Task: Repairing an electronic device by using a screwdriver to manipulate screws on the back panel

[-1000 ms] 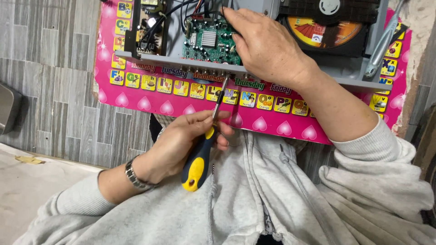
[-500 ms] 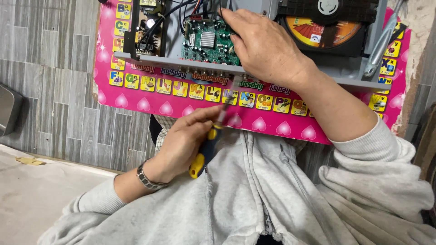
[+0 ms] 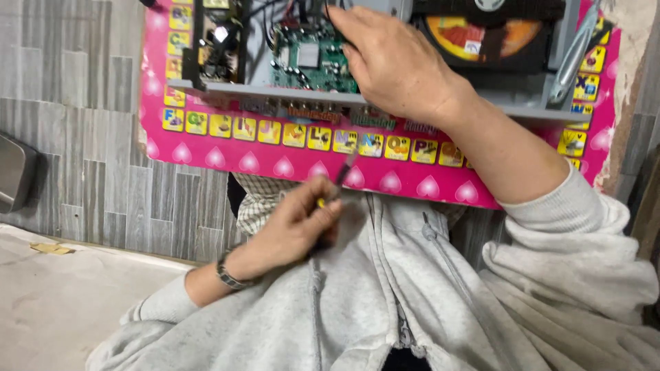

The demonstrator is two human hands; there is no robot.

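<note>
Yellow-handled screwdriver [image 3: 335, 184] has slid deeper into the left hand [image 3: 297, 223] — fingers now curled tight around it at mid-frame, tip drawn back from the circuit board [image 3: 309, 60]. Right hand [image 3: 395, 62] stays pressed flat there, upper centre — over the pink mat [image 3: 289, 165].

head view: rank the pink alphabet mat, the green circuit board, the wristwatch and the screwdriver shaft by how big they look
1. pink alphabet mat, by far the largest.
2. green circuit board, partly hidden by the right hand.
3 and 4. wristwatch and screwdriver shaft: they look similar, and the left hand hides much of the screwdriver, so no ranking.
</note>
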